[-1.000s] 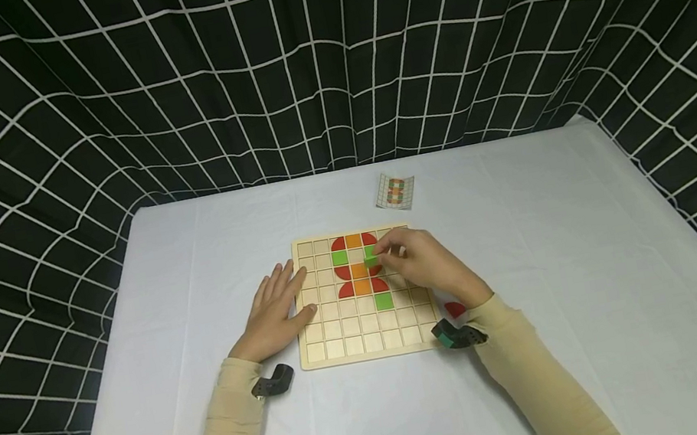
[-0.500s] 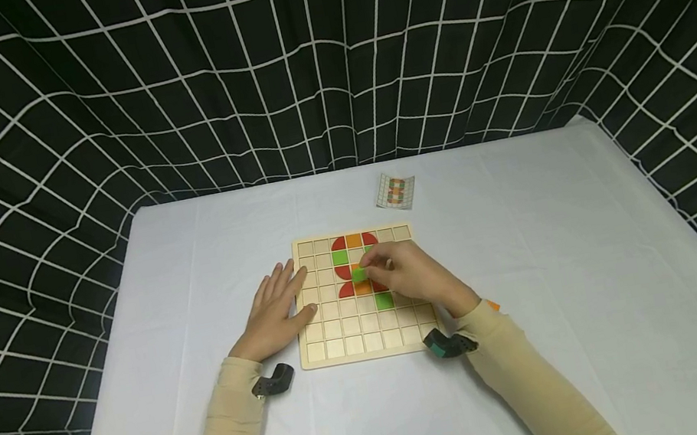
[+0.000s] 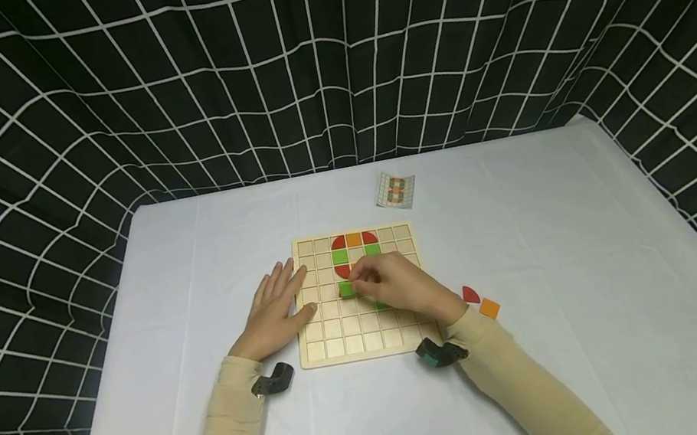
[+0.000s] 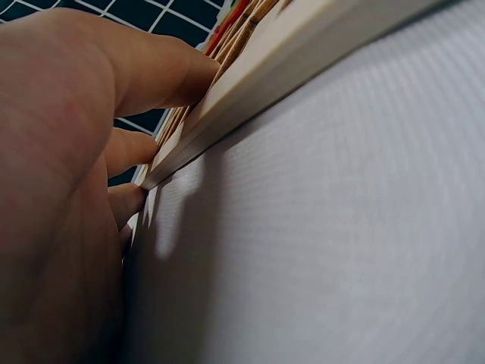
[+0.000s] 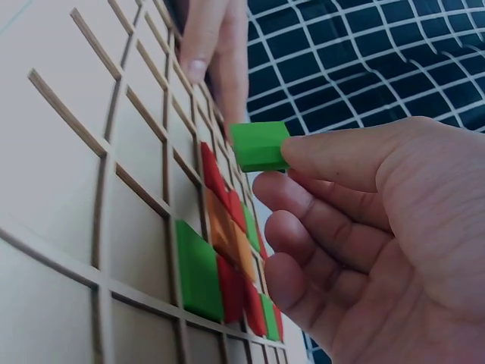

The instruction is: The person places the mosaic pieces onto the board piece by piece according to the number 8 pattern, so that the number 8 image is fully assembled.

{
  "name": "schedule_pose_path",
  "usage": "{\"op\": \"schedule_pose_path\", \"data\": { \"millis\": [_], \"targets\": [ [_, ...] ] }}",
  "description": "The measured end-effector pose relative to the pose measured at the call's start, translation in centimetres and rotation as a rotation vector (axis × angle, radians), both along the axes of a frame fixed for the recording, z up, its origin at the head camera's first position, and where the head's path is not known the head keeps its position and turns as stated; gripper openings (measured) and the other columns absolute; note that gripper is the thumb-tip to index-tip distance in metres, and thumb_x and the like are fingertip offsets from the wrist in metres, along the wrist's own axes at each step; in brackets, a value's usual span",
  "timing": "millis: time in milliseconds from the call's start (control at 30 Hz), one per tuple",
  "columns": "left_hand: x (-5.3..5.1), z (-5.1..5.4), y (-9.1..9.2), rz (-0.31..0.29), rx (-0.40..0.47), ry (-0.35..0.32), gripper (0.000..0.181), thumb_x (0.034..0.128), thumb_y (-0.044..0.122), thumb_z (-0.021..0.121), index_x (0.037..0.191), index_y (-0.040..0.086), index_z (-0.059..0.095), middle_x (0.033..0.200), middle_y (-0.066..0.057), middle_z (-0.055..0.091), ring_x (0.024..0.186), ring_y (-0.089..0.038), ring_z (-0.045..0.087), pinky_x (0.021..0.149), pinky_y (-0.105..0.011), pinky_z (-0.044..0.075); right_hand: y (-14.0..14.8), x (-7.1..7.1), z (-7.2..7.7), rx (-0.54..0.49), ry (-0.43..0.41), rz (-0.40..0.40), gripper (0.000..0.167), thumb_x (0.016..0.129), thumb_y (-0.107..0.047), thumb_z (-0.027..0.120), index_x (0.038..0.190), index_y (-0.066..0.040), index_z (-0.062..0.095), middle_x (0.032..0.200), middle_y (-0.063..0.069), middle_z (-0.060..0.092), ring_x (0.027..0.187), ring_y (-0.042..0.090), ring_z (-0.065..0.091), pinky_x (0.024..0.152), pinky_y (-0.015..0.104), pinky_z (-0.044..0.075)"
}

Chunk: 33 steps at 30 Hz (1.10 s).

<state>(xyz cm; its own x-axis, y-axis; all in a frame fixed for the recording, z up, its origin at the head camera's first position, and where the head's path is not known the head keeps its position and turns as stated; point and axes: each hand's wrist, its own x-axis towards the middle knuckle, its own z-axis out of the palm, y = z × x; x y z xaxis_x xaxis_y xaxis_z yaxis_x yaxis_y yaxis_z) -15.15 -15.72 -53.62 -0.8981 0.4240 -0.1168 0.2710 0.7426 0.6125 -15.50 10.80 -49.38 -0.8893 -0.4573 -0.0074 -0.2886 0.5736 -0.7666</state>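
A wooden grid board (image 3: 337,349) lies on the white table, with red, orange and green tiles set in its cells. My right hand (image 3: 399,286) is over the board's middle, pinching a green square tile (image 5: 260,146) between thumb and forefinger, raised above the surface. In the head view that tile hangs over the left red piece of the lower row. Another green tile (image 5: 198,269) sits in a cell below, partly hidden by my right hand in the head view. My left hand (image 3: 273,315) rests on the board's left edge, fingers spread; its fingertips (image 4: 203,72) touch the rim.
A red quarter-round tile (image 3: 470,295) and an orange square tile (image 3: 489,308) lie on the table right of the board, beside my right forearm. Behind the board lies a small card (image 3: 396,190) printed with a coloured pattern. Dark curtains with white grid lines surround the table.
My right hand has carried the green tile left and toward me, from the right column to above the left one. The loose red and orange tiles have come into view. My left hand stays put.
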Motion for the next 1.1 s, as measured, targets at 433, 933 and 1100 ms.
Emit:
{"op": "schedule_pose_path", "data": {
  "millis": [433,933,1100],
  "targets": [
    [0.0,0.0,0.0,-0.002,-0.005,0.007,0.074,0.1014,0.037,0.055,0.163,0.012,0.022,0.173,-0.009,0.005,0.161,-0.030,-0.002,0.130,-0.050,-0.005,-0.7,0.4,-0.5,0.108,0.049,0.008,0.007,0.094,-0.025,0.072,0.093,-0.020,0.076,0.076,-0.011,0.065,0.071,0.009,0.052,0.059,0.021,0.043],
    [0.0,0.0,0.0,-0.008,0.007,0.012,0.074,0.1007,0.036,0.057,0.162,0.012,0.023,0.173,-0.009,0.006,0.161,-0.030,-0.002,0.130,-0.051,-0.005,-1.0,0.4,-0.7,0.201,0.083,0.051,0.007,0.095,-0.017,0.069,0.090,-0.018,0.075,0.084,-0.008,0.070,0.080,0.010,0.054,0.071,0.024,0.048],
    [0.0,0.0,0.0,-0.007,0.008,0.011,0.074,0.1008,0.036,0.057,0.162,0.012,0.024,0.173,-0.009,0.006,0.161,-0.030,-0.001,0.130,-0.050,-0.005,-1.2,0.4,-0.8,0.222,0.101,0.054,0.010,0.094,-0.014,0.068,0.089,-0.019,0.075,0.083,-0.010,0.070,0.081,0.009,0.054,0.071,0.024,0.049]
  ]
}}
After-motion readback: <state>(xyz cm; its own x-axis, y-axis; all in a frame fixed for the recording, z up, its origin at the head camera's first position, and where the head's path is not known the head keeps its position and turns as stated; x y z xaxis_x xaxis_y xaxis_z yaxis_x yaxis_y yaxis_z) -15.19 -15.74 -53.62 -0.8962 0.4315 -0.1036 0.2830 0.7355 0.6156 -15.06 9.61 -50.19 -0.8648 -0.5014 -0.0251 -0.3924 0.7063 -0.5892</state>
